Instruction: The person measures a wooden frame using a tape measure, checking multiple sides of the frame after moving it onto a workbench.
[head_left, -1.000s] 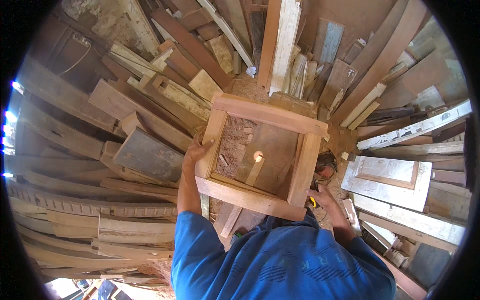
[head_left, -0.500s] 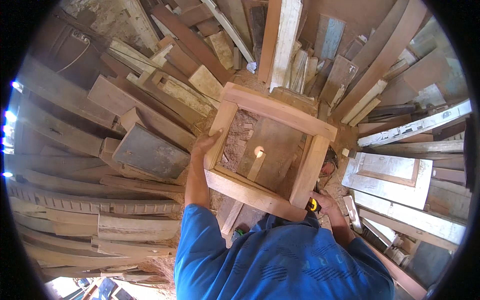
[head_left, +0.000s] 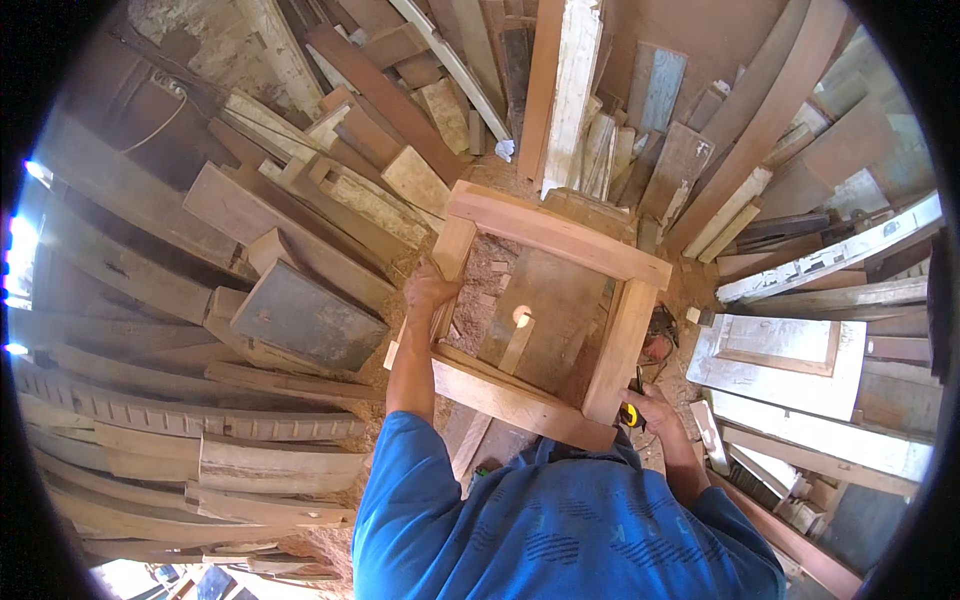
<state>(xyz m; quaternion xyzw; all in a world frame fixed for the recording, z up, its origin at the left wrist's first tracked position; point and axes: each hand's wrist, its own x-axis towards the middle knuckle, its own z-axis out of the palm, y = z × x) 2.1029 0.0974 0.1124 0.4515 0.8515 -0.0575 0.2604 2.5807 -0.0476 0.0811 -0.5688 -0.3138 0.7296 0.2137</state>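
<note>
Item, a wooden frame: four-sided, pale brown, in front of you at the middle of the scene, its right side set a little nearer than its left. Your left hand: gripping the left rail of the frame, forearm crossing over the near rail. Your right hand: closed around a yellow-and-black tool, just beside the near right corner; whether it also touches the frame, you cannot tell. Seen through the opening: a brown board and wood shavings. To the right: a white panel. To the left: a grey board and stacked planks. At the far side: a board with blue paint, leaning among others.
</note>
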